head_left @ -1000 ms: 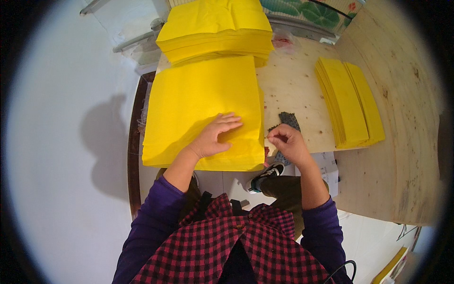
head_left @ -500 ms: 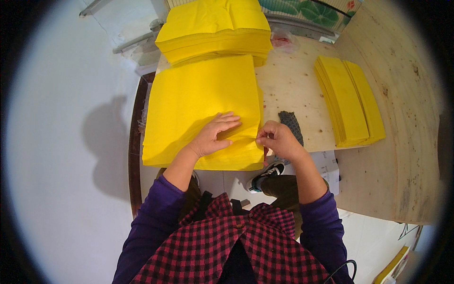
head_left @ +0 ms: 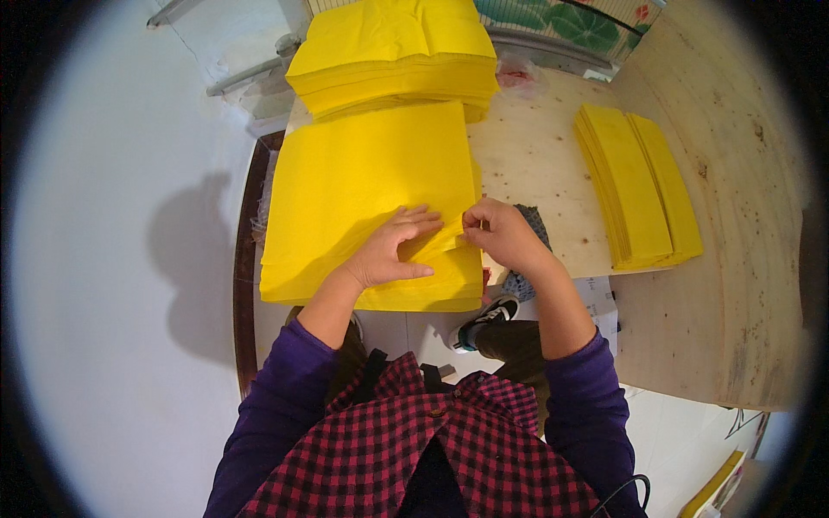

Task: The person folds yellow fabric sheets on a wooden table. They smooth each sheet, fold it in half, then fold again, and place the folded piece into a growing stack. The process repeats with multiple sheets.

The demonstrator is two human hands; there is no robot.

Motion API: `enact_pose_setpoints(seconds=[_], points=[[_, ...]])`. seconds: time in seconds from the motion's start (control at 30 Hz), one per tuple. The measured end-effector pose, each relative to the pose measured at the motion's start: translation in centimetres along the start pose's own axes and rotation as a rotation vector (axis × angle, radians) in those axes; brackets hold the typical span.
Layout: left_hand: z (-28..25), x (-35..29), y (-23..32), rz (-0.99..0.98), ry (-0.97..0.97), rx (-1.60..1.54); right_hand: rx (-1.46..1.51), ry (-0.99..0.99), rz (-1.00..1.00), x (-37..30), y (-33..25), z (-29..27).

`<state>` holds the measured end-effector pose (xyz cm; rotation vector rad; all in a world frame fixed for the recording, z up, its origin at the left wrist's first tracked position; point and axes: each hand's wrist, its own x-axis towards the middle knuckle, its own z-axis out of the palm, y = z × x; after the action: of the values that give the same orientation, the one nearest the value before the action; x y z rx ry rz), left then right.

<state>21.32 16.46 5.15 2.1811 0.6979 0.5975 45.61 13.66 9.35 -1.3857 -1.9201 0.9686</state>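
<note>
Head view: left hand (head_left: 393,250) lies palm down on the near yellow stack (head_left: 367,203), fingers slightly spread and pointing to about 2 o'clock, thumb out toward 3, gripping nothing. Its forearm comes up from 7 o'clock. Right hand (head_left: 501,233) is at the stack's 3 o'clock edge, forearm in from 5, fingers curled, thumb and forefinger pinched on the edge of the top sheet (head_left: 371,155) as far as I can see from here; creases run between the hands. That stack sits just 11 o'clock of centre, on the wooden table (head_left: 522,164)

Counts: large yellow stacks 2, the other being the far stack (head_left: 393,82) at 12. Narrow yellow stacks (head_left: 629,194) 2, side by side, between 2 and 3. Dark grey cloth (head_left: 537,226) 1, partly behind the right hand. Clear plastic bag (head_left: 522,79) 1, at 1 o'clock. Sheets per stack: can't count them
</note>
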Motion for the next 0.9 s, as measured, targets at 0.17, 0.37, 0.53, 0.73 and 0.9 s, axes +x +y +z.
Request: enact_pose_setpoints(seconds=[0.17,0.37,0.53,0.73,0.9], points=[[0.0,0.0,-0.3,0.002,0.002,0.02,0.033,0.019,0.013,0.2,-0.4,0.2],[0.2,0.0,-0.6,-0.003,0.011,0.012,0.142,0.165,0.035,-1.7,0.5,0.2],[0.2,0.0,-0.7,0.011,0.016,-0.004,0.186,0.221,0.143,-3.6,1.9,0.4],[0.2,0.1,-0.8,0.014,0.005,0.006,-0.19,0.409,-0.178,-3.4,1.3,1.9],[0.1,0.1,-0.4,-0.069,0.0,-0.027,-0.274,0.307,-0.305,-1.2,0.7,1.9]])
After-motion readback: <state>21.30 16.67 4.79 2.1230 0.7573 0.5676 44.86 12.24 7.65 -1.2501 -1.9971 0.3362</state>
